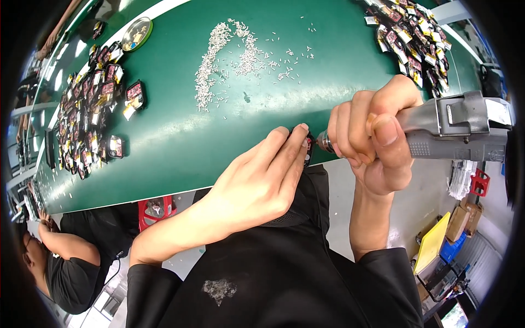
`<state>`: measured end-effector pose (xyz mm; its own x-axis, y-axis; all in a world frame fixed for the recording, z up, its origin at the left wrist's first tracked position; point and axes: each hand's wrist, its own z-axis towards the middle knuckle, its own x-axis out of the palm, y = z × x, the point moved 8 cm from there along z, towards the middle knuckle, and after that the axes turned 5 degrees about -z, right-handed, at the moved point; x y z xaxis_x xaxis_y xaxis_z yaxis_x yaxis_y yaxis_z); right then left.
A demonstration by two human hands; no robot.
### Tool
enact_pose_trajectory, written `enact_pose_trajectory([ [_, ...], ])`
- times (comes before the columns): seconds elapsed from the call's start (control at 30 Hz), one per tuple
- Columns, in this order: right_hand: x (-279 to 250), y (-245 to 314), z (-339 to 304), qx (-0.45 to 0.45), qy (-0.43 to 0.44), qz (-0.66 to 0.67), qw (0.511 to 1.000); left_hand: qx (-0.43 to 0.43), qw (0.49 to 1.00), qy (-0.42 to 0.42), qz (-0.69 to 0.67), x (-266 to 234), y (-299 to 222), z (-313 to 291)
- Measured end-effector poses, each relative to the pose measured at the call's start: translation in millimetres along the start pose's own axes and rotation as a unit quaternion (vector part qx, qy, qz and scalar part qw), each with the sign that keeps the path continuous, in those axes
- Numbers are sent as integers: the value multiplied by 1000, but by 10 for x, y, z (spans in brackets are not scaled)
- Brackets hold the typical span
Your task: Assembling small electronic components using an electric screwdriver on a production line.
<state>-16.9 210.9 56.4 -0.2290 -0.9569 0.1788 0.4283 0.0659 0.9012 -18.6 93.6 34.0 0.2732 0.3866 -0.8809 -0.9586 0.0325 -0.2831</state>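
My right hand [377,134] is wrapped around a grey electric screwdriver [456,131], which lies roughly level. Its metal tip [325,141] points left and meets the side of a small black device [309,148] with a red patch. Pressed together over that device, the fingers of my left hand [268,172] hold it at the near edge of the green table [164,164]. Most of the device is hidden beneath those fingers. Beyond my hands, small pale screw-like pieces [205,76] are strewn over the tabletop in loose heaps.
A pile of black devices with white and yellow tags [87,109] covers the table's left; another pile [415,38] lies far right. A round dish [136,34] stands far left. Another person [71,257] sits at lower left, near a red stool [155,210]. Cardboard boxes [464,221] stand right.
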Motion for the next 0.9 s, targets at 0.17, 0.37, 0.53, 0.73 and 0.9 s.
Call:
enact_pose_trajectory([
  [0.17, 45, -87, -27, 19, -49, 171, 984, -25, 1000, 15, 0, -65, -13, -18],
  [0.37, -101, 270, -17, -106, 14, 287, 952, -101, 995, -21, -6, -554, 254, -323],
  [0.53, -388, 71, -281, -65, -83, 266, 958, -346, 880, -198, 258, -1726, 1368, -1216],
  [0.73, -327, -341, -376, 20, -150, 300, 942, -357, 840, -148, 382, -1772, 1630, -1341],
  [0.9, -408, -431, -386, 46, -195, 339, 919, -243, 955, -124, 113, -1020, 1131, -495],
])
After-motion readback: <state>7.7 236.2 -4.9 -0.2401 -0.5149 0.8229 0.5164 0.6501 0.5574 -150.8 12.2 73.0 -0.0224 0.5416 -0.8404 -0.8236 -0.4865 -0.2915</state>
